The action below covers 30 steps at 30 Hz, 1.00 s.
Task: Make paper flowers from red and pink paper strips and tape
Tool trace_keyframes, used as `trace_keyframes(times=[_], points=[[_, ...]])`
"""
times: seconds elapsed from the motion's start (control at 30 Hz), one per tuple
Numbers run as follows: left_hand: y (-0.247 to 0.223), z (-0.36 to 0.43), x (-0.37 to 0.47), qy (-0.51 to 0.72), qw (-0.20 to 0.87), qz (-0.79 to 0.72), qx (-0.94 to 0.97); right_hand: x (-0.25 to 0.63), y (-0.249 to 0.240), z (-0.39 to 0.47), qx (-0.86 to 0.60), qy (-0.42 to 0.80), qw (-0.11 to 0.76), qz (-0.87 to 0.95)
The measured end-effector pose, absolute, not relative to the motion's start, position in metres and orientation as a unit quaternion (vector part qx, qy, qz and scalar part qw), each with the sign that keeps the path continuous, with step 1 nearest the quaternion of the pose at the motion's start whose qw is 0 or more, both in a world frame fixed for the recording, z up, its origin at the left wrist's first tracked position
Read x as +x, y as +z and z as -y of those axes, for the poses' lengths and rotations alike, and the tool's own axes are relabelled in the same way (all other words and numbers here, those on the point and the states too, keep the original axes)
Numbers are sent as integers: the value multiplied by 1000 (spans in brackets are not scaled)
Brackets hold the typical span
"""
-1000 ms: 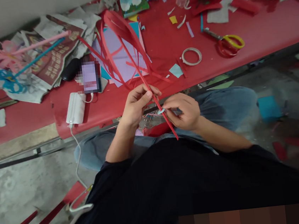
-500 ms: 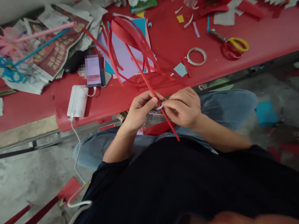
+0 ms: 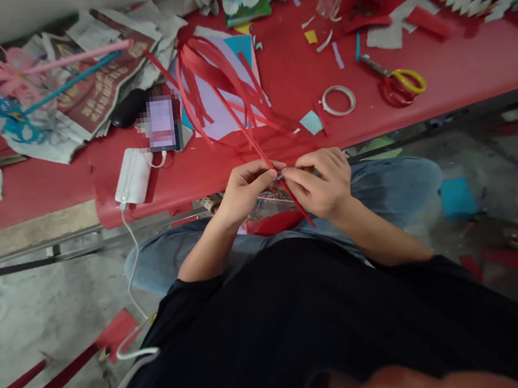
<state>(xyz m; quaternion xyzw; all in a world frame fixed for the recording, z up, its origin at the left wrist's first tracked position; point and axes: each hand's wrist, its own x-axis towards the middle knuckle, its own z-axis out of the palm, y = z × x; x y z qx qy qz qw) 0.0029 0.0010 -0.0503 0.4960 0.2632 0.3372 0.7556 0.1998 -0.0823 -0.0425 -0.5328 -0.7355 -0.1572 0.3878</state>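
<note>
A slim red paper stick (image 3: 300, 206) slants across my lap at the table's edge. From its far end, looped red paper strips (image 3: 239, 85) fan out over coloured sheets. My left hand (image 3: 250, 187) pinches the stick between thumb and fingers. Close against it, my right hand (image 3: 323, 182) has thumb and forefinger closed at the same spot on the stick. A tiny pale-blue piece (image 3: 280, 177) shows between the fingertips; the fingers hide most of it.
On the red table lie a tape roll (image 3: 338, 100), scissors (image 3: 399, 83), a blue paper scrap (image 3: 311, 122), a phone (image 3: 160, 124) and a white power bank (image 3: 133, 176) with a cable. Newspaper (image 3: 91, 94) and pink and blue paper flowers (image 3: 20, 123) occupy the left.
The looped strips have swung left, and the stick's near end has shifted up and right. My right fingertips have closed in on the left ones, covering more of the pale-blue piece.
</note>
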Motion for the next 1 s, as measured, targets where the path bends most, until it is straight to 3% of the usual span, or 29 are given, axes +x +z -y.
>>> trace_keyframes(times=[0.13, 0.27, 0.37, 0.43, 1.0], points=[[-59, -4, 6, 338, 766, -277, 472, 194, -43, 87, -564, -98, 428, 700], [-65, -8, 10, 333, 779, -299, 439, 190, -42, 95, -636, 183, 488, 569], [-65, -10, 11, 325, 789, -307, 422, 190, -40, 97, -626, 410, 445, 492], [-64, -10, 12, 322, 791, -307, 419, 190, -39, 96, -595, 485, 431, 475], [-65, 32, 34, 373, 795, -293, 377, 178, -37, 98, -579, 420, 545, 437]])
